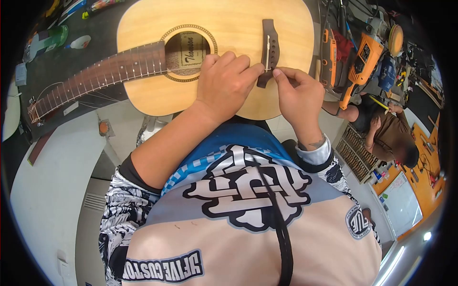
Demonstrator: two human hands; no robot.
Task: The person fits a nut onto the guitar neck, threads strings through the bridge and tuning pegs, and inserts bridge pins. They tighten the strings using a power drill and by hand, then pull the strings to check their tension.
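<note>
An acoustic guitar (pixel 148 24) lies face up across the bench, its neck (pixel 102 71) pointing left and its dark bridge (pixel 268 40) on the right. One string (pixel 183 71) runs along the fretboard's near edge and over the sound hole, then passes beneath my left hand (pixel 226 83). That hand is closed over the guitar's top, its fingertips pinching the string beside the bridge. At the bridge's near end, my right hand (pixel 298 95) has thumb and forefinger pressed together; what they pinch is too small to make out.
Loose string ends curl around the headstock (pixel 34 112). A green bottle (pixel 56 35) and a small white bottle (pixel 80 42) stand at the left. Orange power tools (pixel 365 59) lie on the right, where another person (pixel 389 131) sits holding something yellow.
</note>
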